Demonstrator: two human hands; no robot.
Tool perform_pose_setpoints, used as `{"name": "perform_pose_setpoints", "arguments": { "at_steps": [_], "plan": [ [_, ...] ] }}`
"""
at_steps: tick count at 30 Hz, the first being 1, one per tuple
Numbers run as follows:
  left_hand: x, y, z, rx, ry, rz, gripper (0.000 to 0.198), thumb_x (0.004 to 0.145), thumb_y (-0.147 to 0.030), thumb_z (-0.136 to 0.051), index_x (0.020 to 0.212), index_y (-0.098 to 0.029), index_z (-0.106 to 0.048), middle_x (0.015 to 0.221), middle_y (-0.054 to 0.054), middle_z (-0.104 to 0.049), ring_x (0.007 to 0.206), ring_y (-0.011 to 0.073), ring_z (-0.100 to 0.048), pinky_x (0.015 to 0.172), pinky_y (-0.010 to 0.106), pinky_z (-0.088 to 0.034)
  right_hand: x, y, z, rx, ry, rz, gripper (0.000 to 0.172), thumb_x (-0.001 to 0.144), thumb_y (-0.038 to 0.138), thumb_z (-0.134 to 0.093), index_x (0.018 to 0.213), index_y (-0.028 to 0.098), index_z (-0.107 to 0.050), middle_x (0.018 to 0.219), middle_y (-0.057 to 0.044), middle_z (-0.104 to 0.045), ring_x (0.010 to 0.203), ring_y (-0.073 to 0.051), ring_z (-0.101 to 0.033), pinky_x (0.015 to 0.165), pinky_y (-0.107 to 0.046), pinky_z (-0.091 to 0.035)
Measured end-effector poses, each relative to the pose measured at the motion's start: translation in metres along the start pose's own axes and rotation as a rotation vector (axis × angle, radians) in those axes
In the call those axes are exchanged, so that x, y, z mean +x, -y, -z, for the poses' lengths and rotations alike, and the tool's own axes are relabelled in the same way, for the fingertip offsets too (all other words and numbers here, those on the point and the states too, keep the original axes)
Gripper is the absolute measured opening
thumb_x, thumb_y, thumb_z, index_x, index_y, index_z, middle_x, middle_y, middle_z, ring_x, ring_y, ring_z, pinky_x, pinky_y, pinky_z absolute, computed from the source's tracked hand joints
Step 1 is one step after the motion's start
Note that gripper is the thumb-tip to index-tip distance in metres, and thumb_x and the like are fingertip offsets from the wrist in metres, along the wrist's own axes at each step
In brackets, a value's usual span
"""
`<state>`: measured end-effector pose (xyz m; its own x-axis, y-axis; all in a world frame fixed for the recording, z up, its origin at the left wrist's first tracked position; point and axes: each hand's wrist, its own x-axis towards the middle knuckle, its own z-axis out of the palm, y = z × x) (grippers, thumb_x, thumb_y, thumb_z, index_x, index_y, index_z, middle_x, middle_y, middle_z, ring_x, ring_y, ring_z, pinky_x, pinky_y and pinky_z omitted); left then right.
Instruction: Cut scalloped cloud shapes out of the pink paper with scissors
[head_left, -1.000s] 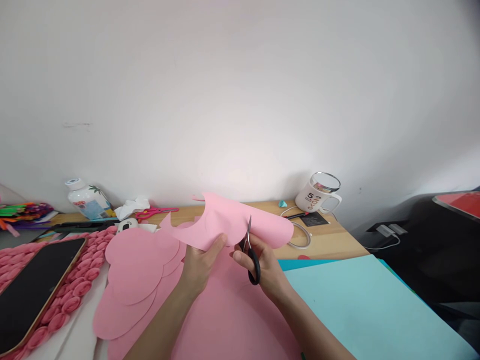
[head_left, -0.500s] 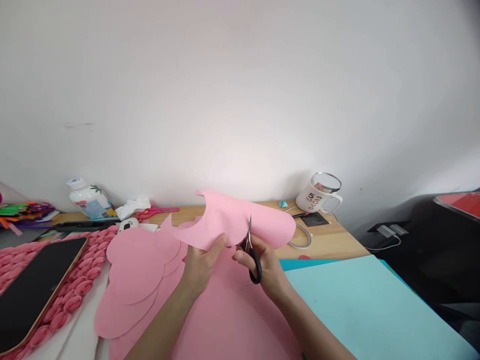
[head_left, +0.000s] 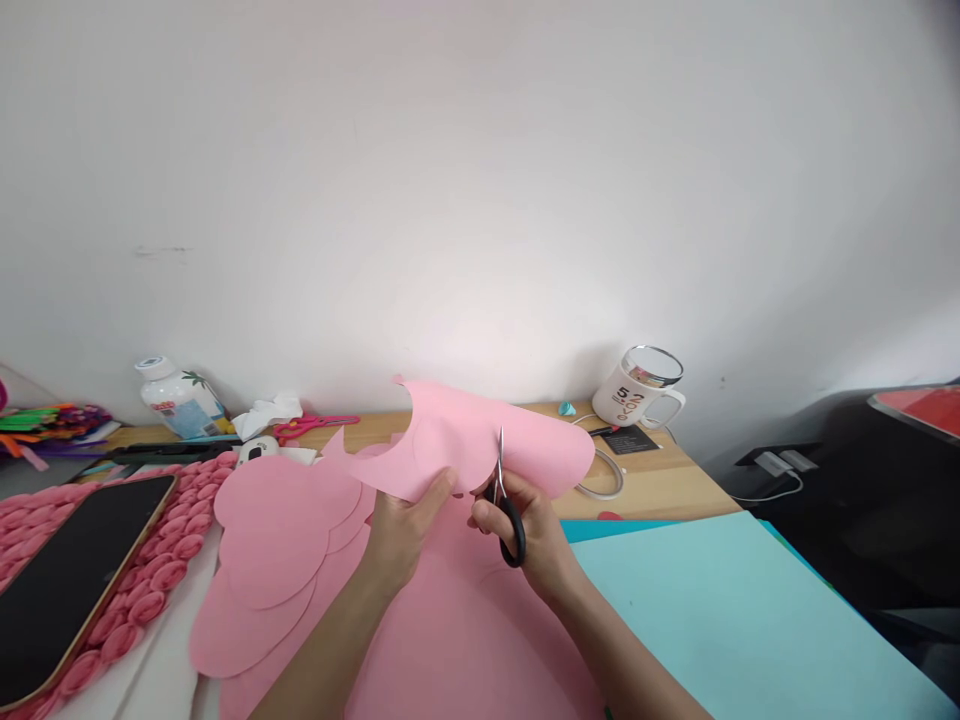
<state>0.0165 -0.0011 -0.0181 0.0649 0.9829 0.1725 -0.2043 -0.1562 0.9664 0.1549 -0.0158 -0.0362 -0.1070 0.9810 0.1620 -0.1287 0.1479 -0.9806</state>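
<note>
A curled sheet of pink paper [head_left: 457, 430] is held up above the desk, its left side cut into a curved, pointed edge. My left hand [head_left: 405, 525] pinches its lower edge, thumb on top and fingers hidden beneath. In my right hand [head_left: 529, 530] is a pair of scissors [head_left: 512, 530] with black handles; the blades point up and lie against the paper at a cut. Below and to the left rest several overlapping pink paper cutouts [head_left: 274, 530] with rounded lobes. More pink paper [head_left: 465, 640] lies under my forearms.
A phone [head_left: 82, 580] lies on a pink braided mat [head_left: 169, 575] at left. Behind stand a white bottle [head_left: 180, 400], crumpled tissue [head_left: 266, 412] and pink scissors [head_left: 315, 425]. A mug [head_left: 634, 390], a coiled cable [head_left: 604, 480] and light blue sheets [head_left: 735, 610] are at right.
The hands, scissors and paper hold nearly the same place; the scissor blades look slightly closer together.
</note>
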Motion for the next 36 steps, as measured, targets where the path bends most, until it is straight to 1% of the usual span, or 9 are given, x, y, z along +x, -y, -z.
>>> {"name": "perform_pose_setpoints", "arguments": {
  "at_steps": [7, 12, 16, 18, 22, 26, 30, 33, 36],
  "plan": [
    [0.0, -0.002, -0.001, -0.021, 0.0, -0.004, 0.005, 0.075, -0.02, -0.06, 0.077, -0.018, -0.056, 0.068, -0.001, -0.058, 0.066, 0.0149, -0.055, 0.06, 0.027, -0.048, -0.001, 0.002, 0.0, 0.021, -0.018, -0.024, 0.031, 0.067, 0.045, -0.069, 0.07, 0.018, -0.055, 0.055, 0.003, -0.048, 0.053, -0.012, -0.042, 0.051, -0.025, -0.035],
    [0.001, -0.007, -0.003, -0.09, 0.056, 0.017, 0.005, 0.076, -0.021, -0.058, 0.076, -0.018, -0.055, 0.067, -0.002, -0.056, 0.059, 0.0143, -0.054, 0.052, 0.028, -0.048, 0.0, 0.001, -0.001, 0.051, -0.023, -0.04, 0.029, 0.066, 0.043, -0.07, 0.071, 0.018, -0.056, 0.053, 0.004, -0.049, 0.051, -0.011, -0.042, 0.05, -0.025, -0.036],
    [0.001, -0.006, -0.002, -0.123, 0.068, 0.014, 0.005, 0.075, -0.019, -0.058, 0.079, -0.018, -0.055, 0.068, -0.002, -0.056, 0.06, 0.0143, -0.054, 0.054, 0.028, -0.048, 0.0, 0.002, -0.001, 0.071, -0.018, -0.046, 0.027, 0.066, 0.04, -0.07, 0.071, 0.018, -0.056, 0.052, 0.004, -0.049, 0.05, -0.01, -0.043, 0.05, -0.025, -0.037],
    [0.001, -0.006, -0.001, -0.119, 0.067, 0.017, 0.009, 0.075, -0.02, -0.059, 0.083, -0.017, -0.057, 0.07, -0.001, -0.057, 0.062, 0.0149, -0.055, 0.057, 0.03, -0.049, 0.0, 0.003, -0.001, 0.074, -0.016, -0.047, 0.027, 0.066, 0.04, -0.07, 0.071, 0.018, -0.056, 0.052, 0.004, -0.049, 0.05, -0.01, -0.043, 0.05, -0.025, -0.037],
    [0.001, -0.01, -0.001, -0.07, 0.008, 0.002, 0.021, 0.072, -0.022, -0.063, 0.092, -0.017, -0.06, 0.077, 0.003, -0.063, 0.075, 0.0197, -0.059, 0.069, 0.034, -0.051, -0.001, 0.004, -0.001, 0.045, -0.007, -0.049, 0.028, 0.066, 0.041, -0.069, 0.067, 0.018, -0.054, 0.051, 0.004, -0.05, 0.049, -0.011, -0.043, 0.049, -0.025, -0.036],
    [0.001, -0.011, -0.002, -0.07, 0.019, 0.012, 0.028, 0.073, -0.026, -0.062, 0.099, -0.017, -0.061, 0.076, 0.004, -0.066, 0.08, 0.0227, -0.061, 0.071, 0.037, -0.052, -0.002, 0.005, -0.001, 0.019, -0.002, -0.044, 0.029, 0.068, 0.042, -0.067, 0.063, 0.018, -0.053, 0.051, 0.003, -0.05, 0.048, -0.011, -0.042, 0.048, -0.025, -0.035],
    [0.002, -0.006, 0.001, -0.072, 0.025, -0.017, 0.026, 0.076, -0.023, -0.061, 0.102, -0.016, -0.061, 0.077, 0.003, -0.066, 0.089, 0.021, -0.059, 0.079, 0.034, -0.049, -0.001, 0.004, -0.001, 0.021, -0.001, -0.043, 0.027, 0.068, 0.04, -0.067, 0.061, 0.018, -0.052, 0.049, 0.004, -0.049, 0.047, -0.011, -0.043, 0.047, -0.024, -0.035],
    [0.002, -0.004, 0.003, -0.062, 0.023, -0.022, 0.026, 0.076, -0.021, -0.062, 0.102, -0.017, -0.061, 0.077, 0.003, -0.066, 0.088, 0.0192, -0.058, 0.081, 0.033, -0.047, -0.001, 0.002, -0.001, 0.033, -0.002, -0.049, 0.025, 0.068, 0.037, -0.067, 0.06, 0.018, -0.052, 0.047, 0.005, -0.048, 0.046, -0.011, -0.043, 0.046, -0.024, -0.035],
    [0.002, -0.004, 0.003, -0.049, -0.006, -0.02, 0.026, 0.075, -0.023, -0.063, 0.1, -0.017, -0.061, 0.079, 0.003, -0.065, 0.087, 0.0187, -0.057, 0.085, 0.036, -0.045, -0.001, 0.0, -0.001, 0.04, -0.001, -0.052, 0.024, 0.069, 0.035, -0.067, 0.059, 0.018, -0.052, 0.046, 0.005, -0.047, 0.046, -0.011, -0.044, 0.046, -0.023, -0.035]
  ]
}}
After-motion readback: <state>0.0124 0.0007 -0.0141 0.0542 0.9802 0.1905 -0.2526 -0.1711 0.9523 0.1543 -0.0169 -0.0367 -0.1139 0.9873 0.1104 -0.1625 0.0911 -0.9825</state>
